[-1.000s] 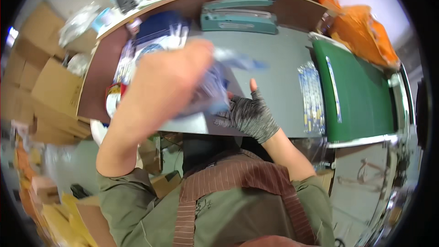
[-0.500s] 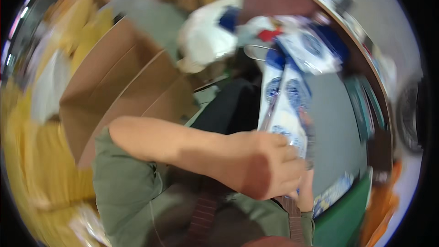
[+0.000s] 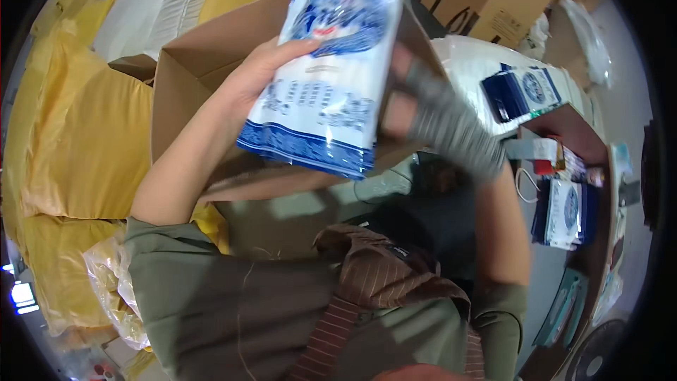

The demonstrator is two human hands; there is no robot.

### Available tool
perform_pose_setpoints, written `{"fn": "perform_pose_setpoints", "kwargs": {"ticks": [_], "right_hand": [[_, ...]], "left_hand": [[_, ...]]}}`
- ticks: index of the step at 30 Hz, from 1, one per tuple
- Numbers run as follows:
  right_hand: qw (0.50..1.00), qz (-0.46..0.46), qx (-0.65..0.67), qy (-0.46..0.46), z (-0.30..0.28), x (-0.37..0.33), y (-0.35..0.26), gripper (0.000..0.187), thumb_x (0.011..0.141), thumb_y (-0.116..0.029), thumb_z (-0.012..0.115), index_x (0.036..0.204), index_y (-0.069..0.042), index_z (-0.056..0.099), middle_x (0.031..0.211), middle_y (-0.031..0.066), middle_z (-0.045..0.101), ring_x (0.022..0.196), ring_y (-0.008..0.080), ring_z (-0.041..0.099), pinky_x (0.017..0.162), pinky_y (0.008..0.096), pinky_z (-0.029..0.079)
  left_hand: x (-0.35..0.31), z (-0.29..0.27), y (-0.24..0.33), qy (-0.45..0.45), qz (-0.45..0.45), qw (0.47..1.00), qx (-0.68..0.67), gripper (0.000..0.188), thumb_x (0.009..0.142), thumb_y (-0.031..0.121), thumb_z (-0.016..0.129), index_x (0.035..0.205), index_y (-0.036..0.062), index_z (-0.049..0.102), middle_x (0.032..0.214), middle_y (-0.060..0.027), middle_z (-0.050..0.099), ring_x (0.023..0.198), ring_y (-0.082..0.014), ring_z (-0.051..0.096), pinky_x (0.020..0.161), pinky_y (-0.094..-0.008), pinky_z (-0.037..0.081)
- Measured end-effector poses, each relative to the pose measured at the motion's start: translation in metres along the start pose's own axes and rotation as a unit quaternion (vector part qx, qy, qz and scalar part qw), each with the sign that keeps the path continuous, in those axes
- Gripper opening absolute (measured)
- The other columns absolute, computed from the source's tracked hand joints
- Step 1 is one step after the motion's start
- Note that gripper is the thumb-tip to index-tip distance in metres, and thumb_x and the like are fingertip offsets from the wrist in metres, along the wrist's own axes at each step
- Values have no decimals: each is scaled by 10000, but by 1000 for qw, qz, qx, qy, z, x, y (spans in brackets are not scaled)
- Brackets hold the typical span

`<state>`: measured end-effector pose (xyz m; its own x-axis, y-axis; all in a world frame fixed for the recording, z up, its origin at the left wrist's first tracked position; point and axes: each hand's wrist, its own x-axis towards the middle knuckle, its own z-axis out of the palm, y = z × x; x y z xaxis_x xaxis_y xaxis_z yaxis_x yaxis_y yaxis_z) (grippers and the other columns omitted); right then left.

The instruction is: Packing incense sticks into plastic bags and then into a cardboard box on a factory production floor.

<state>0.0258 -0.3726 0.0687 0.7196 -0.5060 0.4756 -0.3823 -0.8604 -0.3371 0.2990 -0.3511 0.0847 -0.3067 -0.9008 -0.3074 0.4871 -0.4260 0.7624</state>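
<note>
A flat, glossy blue-and-white plastic packet [image 3: 331, 92] is held up over an open cardboard box [image 3: 173, 106]. My left hand [image 3: 271, 63] grips its left side, thumb across the printed front and the other fingers hidden behind. At the packet's right edge is my right hand [image 3: 430, 109], wearing a grey striped glove with bare fingertips. Motion smears its fingers, so whether they grip the packet or only lie beside it is unclear. Much of the box's inside is hidden by the packet and my arms.
Yellow sacks [image 3: 84, 148] are piled on the left. More blue-and-white packets [image 3: 532, 88] lie on a white sack [image 3: 465, 60], and others [image 3: 564, 212] on the grey-topped table [image 3: 539, 289] at right. Cardboard boxes [image 3: 508, 7] stand behind; a fan [image 3: 599, 353] is lower right.
My view has swung left, from the table to the cardboard box. Blue-and-white packaging in my hands over the table has given way to a packet raised above the box.
</note>
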Motion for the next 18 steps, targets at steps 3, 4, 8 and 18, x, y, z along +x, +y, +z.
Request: {"fn": "perform_pose_setpoints", "kwargs": {"ticks": [3, 4, 8, 18], "right_hand": [[928, 171, -108, -313, 15, -33, -58, 452, 736, -290, 738, 1120, -87, 612, 1082, 126, 643, 998, 266, 624, 877, 394, 488], [935, 164, -105, -297, 17, -49, -59, 421, 717, -267, 731, 1082, -88, 622, 1055, 115, 645, 972, 273, 623, 859, 398, 491], [963, 149, -77, -211, 24, -75, -59, 381, 688, -211, 693, 1039, -75, 633, 1012, 106, 648, 940, 279, 623, 824, 398, 503], [962, 142, -4, -234, 28, -60, -52, 291, 729, -155, 584, 997, -53, 628, 985, 110, 637, 929, 281, 625, 821, 387, 508]], "left_hand": [[28, -109, -32, 125, -108, 985, 51, 378, 866, 172, 662, 1151, -56, 565, 1022, -184, 675, 869, -237, 698, 745, -348, 594], [38, -128, -55, 152, -135, 977, 63, 373, 871, 176, 651, 1144, -66, 571, 1023, -189, 676, 868, -246, 698, 742, -353, 591], [80, -206, -151, 194, -207, 958, 34, 367, 886, 162, 618, 1154, -82, 562, 1053, -192, 670, 889, -283, 692, 764, -389, 579], [110, -324, -188, 387, -281, 871, 113, 395, 884, 177, 645, 1216, -2, 529, 1015, -179, 669, 884, -326, 675, 652, -439, 577]]}}
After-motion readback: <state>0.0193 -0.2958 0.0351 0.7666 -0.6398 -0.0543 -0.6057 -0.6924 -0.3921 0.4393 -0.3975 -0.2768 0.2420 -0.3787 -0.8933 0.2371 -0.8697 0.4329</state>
